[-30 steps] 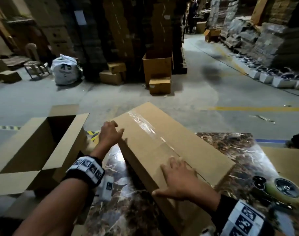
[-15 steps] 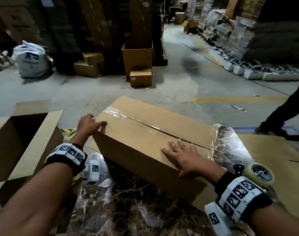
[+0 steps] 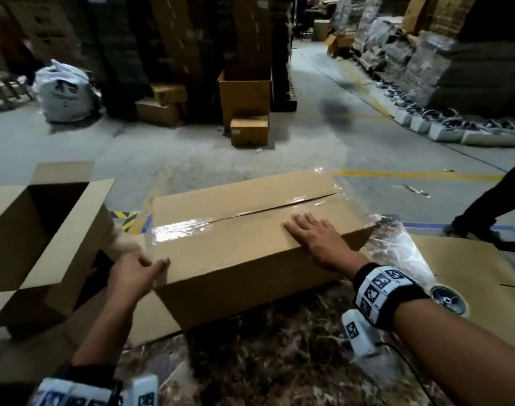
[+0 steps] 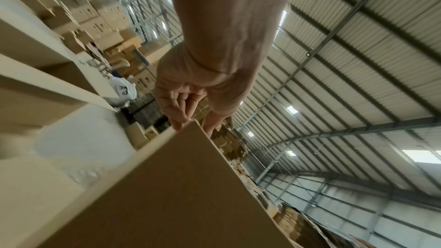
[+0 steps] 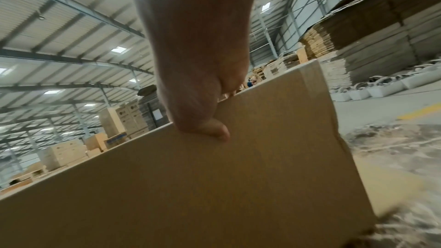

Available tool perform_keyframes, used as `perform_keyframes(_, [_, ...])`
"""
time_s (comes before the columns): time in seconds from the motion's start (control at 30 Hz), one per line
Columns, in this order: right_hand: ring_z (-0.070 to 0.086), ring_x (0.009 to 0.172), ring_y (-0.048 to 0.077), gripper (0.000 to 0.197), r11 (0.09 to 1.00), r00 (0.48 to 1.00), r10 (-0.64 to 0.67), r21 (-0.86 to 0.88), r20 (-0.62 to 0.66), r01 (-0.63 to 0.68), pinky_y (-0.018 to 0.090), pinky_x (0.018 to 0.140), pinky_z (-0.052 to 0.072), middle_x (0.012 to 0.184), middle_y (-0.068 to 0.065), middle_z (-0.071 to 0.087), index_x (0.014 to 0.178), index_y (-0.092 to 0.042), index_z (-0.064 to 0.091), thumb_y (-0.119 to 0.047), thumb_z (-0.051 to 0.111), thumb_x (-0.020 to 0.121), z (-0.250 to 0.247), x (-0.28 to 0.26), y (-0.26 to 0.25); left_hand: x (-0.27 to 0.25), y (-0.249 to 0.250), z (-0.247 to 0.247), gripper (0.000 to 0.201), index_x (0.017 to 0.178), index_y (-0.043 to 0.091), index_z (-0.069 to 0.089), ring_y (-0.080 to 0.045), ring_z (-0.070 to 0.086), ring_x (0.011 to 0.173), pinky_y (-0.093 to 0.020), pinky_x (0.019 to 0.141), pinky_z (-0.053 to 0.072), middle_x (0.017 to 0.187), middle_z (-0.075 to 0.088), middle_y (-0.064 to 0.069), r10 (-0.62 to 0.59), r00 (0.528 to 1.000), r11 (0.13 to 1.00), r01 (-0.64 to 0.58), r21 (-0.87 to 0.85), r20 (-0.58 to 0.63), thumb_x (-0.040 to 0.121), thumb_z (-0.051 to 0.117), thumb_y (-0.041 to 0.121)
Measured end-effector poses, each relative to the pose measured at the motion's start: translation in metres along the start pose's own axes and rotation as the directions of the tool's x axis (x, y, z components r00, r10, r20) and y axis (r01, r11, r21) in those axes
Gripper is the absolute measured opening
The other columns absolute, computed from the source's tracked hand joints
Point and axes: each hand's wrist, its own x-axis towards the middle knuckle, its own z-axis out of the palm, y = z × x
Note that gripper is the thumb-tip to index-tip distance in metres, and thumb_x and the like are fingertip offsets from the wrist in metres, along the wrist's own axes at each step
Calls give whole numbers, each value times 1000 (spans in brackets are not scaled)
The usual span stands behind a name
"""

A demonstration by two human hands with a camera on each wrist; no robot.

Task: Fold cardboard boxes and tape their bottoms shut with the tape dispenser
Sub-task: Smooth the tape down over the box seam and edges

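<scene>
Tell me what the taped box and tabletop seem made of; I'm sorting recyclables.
Taped box: plain brown matte cardboard, seam under glossy clear tape that glares. Tabletop: dark veined marble look, shiny; possibly a printed laminate.

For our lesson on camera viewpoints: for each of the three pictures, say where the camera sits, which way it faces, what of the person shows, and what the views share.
Head: worn high, facing forward and down at the taped box on the marble table; both forearms, left hand, right hand.
Left wrist: under the forearm, facing upward along the left hand to the box corner and roof.
Right wrist: likewise, along the right hand lying on the box.
Shared: all three show the same box.
</scene>
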Motion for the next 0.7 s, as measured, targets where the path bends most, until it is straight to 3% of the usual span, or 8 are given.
perform_keyframes(0.17, [-2, 151, 37, 82, 975, 977, 214, 65, 11, -214, 68, 115, 9, 166, 4, -4, 156, -37, 0, -7, 46, 96, -4, 6, 4, -54, 15, 29, 19, 73, -1, 63, -15, 57, 39, -21, 41, 44, 54, 62, -10, 47, 979, 983, -10, -185, 198, 90, 68, 5])
perform_keyframes(0.23, [2, 150, 40, 74, 958, 967, 253, 137, 21, -253, 69, 115, 13, 165, 7, 3, 155, -34, 12, -15, 51, 95, -8, 3, -10, -46, 18, 21, 19, 74, 7, 68, -15, 64, 47, -26, 53, 52, 58, 67, -7, 96, 988, 988, -80, -130, 122, 89, 70, 18])
perform_keyframes(0.3, [9, 150, 35, 65, 951, 967, 246, 206, -61, -229, 61, 117, 20, 163, 9, 13, 150, -30, 29, -20, 55, 91, -11, -3, -33, -21, 19, 8, 17, 80, 15, 69, -18, 69, 63, -36, 66, 58, 68, 71, -2, 141, 989, 983, -145, -115, -42, 88, 71, 31])
perform_keyframes(0.4, [16, 150, 26, 56, 945, 974, 87, 326, -210, -14, 43, 117, 24, 162, 8, 21, 147, -27, 38, -24, 53, 93, -9, -19, -82, 45, 21, 0, 39, 107, 11, 65, -27, 66, 92, -43, 86, 55, 98, 68, -7, 147, 973, 965, -181, -191, -179, 82, 74, 39])
perform_keyframes(0.47, [11, 151, 25, 56, 925, 981, -48, 363, -190, 116, 41, 119, 20, 163, 7, 16, 150, -28, 33, -34, 49, 97, -3, -28, -115, 86, 27, 1, 61, 131, 9, 52, -29, 59, 111, -46, 99, 48, 122, 59, -14, 132, 980, 933, -174, -315, -152, 83, 75, 37])
perform_keyframes(0.53, [3, 152, 26, 67, 947, 992, -110, 295, -63, 123, 49, 121, 11, 165, 7, 6, 153, -32, 21, -64, 28, 95, 8, -31, -138, 109, 30, 12, 62, 141, 6, 41, -26, 52, 118, -41, 101, 44, 131, 51, -14, 105, 993, 906, -118, -407, -55, 90, 70, 24])
perform_keyframes(0.6, [-8, 152, 27, 96, 977, 994, -109, 186, 4, 106, 55, 120, -1, 166, 6, -6, 156, -34, 9, -84, -4, 75, 22, -31, -144, 113, 30, 28, 50, 136, 5, 49, -24, 55, 112, -35, 91, 46, 126, 56, -12, 104, 994, 900, -83, -429, 26, 91, 68, 15])
perform_keyframes(0.7, [-22, 149, 24, 97, 983, 996, -83, 162, -23, 86, 57, 118, -12, 160, 0, -25, 156, -36, -7, -84, -9, 72, 35, -35, -130, 100, 27, 50, 29, 119, 3, 59, -23, 59, 99, -22, 73, 47, 108, 62, -10, 117, 991, 884, -131, -449, -59, 91, 63, 6])
